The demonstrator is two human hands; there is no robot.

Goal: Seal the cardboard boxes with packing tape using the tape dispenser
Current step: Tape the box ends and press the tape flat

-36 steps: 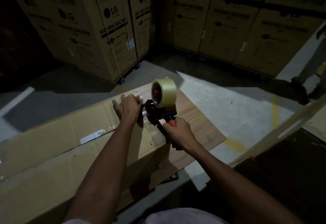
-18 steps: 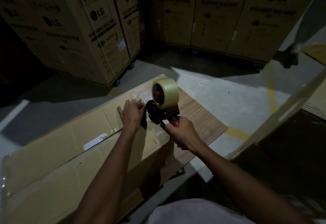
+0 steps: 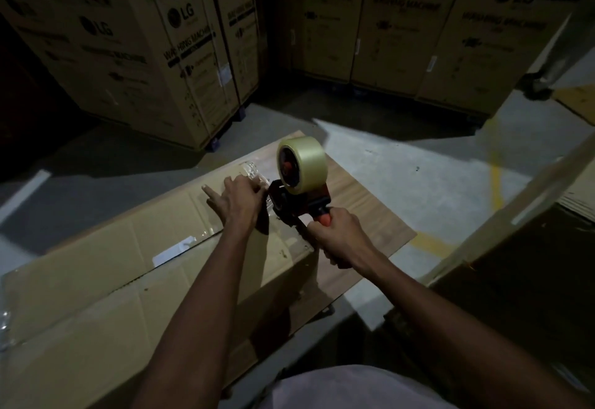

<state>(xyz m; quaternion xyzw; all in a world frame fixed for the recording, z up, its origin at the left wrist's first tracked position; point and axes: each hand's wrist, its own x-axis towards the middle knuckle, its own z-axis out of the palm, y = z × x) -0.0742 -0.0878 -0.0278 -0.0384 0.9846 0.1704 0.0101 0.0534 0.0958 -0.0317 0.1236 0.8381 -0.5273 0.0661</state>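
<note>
Head view: a long flat box fills the lower left of the frame, running up toward the centre. A glossy strip of tape lies along its centre seam from the left edge up to the far end, so the seam on this box looks largely covered.

At that far end, in the middle of the frame, the left hand lies flat on the top, fingers straight and slightly spread, pressing the tape down just beside the dispenser. A crumpled bit of tape shows just beyond the fingertips.

The right hand is wrapped round the orange handle, holding the dispenser with its nose on the box and the roll upright above it.

My reading: this run is at its end. Cutting the tape and smoothing the end over the edge appear left. Whether the box's other seams are taped cannot be told. Stacked cartons fill the top of the frame.
</note>
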